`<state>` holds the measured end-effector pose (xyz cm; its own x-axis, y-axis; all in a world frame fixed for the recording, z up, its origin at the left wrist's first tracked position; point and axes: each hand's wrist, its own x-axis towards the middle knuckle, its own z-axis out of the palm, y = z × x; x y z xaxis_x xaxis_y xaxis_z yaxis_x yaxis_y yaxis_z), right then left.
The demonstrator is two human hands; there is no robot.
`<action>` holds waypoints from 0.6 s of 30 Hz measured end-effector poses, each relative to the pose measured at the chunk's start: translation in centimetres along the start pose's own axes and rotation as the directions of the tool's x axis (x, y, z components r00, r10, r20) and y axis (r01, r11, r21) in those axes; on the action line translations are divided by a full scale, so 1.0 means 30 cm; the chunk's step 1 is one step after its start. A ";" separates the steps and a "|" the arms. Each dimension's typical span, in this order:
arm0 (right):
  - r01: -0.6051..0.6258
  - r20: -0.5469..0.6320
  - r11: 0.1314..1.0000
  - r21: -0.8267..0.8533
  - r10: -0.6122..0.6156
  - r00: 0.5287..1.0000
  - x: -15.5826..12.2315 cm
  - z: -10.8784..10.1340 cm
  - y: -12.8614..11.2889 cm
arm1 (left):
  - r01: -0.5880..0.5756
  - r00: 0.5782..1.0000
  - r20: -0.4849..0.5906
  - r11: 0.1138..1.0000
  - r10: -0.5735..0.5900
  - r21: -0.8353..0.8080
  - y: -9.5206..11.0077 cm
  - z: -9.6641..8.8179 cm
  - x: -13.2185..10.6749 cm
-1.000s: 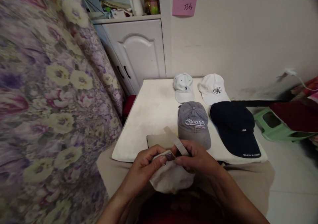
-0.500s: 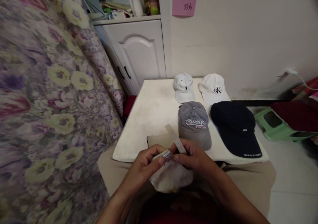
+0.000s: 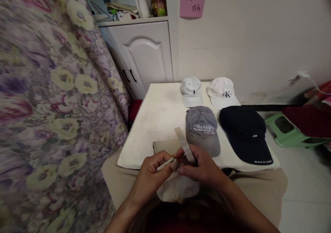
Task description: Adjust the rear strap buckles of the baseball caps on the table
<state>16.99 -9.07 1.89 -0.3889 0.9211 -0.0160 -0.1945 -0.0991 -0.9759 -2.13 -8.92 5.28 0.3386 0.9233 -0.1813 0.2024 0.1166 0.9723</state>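
My left hand [image 3: 148, 172] and my right hand [image 3: 200, 165] meet over my lap, both pinching the back of a beige cap [image 3: 178, 188]. The right fingers hold its strap [image 3: 184, 144], which sticks up and away from me. The left fingers pinch the small metal buckle end [image 3: 167, 163]. The cap's crown hangs below the hands. Its brim [image 3: 165, 146] rests on the near edge of the white table [image 3: 157, 115].
On the table lie a grey cap [image 3: 202, 128], a navy cap [image 3: 244, 133] and two white caps [image 3: 191, 90] [image 3: 222, 92]. A floral cloth [image 3: 51, 98] fills the left. A white cabinet [image 3: 144, 53] stands behind; a green stool [image 3: 287, 131] is at the right.
The strap has slid a little further up and away through my right fingers, and the buckle end has turned in my left fingers. Both hands stay in place.
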 end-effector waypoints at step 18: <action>0.133 -0.059 0.986 -0.104 -0.139 0.989 0.007 0.012 -0.009 | 0.006 0.998 0.064 0.999 -0.003 -0.048 0.006 0.001 0.003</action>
<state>16.63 -9.01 2.22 -0.3045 0.9465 0.1071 -0.1494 0.0636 -0.9867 -2.03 -8.83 5.44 0.3965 0.8975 -0.1931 0.1603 0.1394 0.9772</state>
